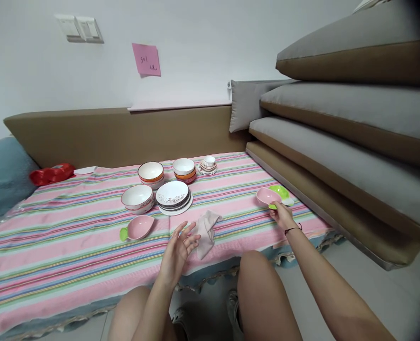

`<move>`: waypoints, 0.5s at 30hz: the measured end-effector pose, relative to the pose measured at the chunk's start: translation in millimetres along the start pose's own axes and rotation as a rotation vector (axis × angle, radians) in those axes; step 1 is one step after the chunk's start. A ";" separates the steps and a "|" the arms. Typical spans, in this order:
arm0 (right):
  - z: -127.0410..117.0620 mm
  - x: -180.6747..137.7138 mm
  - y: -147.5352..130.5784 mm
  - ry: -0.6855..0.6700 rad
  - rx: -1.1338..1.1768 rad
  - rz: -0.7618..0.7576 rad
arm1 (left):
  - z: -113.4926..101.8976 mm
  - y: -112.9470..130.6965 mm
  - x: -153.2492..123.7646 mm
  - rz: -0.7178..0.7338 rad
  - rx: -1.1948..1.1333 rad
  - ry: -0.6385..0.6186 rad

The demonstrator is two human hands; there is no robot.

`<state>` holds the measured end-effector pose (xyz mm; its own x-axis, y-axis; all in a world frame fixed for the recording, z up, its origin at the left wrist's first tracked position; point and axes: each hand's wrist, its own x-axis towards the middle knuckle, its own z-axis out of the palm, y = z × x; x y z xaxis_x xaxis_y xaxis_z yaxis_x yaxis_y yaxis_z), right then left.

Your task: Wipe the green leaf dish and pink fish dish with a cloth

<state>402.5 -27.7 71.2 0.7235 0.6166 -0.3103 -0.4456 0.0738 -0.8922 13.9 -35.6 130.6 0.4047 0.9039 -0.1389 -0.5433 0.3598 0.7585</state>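
Note:
My right hand [282, 215] grips the green leaf-shaped handle of a pink bowl [266, 196] at the right of the striped cloth. Right behind that bowl is a green dish [280, 191], partly hidden. My left hand [182, 246] is raised with its fingers spread and holds nothing. Beside its fingertips lies a crumpled pale cleaning cloth [206, 233]. Farther left, another pink bowl [140, 228] with a green leaf handle rests on the striped cloth.
Behind my left hand stand a stack of plates [173, 195], white bowls [137, 198], more stacked bowls [150, 171], orange-sided bowls [184, 168] and small dishes [207, 164]. Thick cushions [324, 109] are piled at the right. A red bag [52, 174] lies far left.

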 end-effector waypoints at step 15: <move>-47.8 44.1 3.5 -0.121 -0.296 0.275 | -9.2 -1.8 1.5 0.008 -0.058 -0.024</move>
<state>458.0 -37.7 38.7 0.5234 0.6709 -0.5253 -0.4300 -0.3243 -0.8426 8.8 -32.8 123.2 0.4170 0.9013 -0.1171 -0.5884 0.3659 0.7210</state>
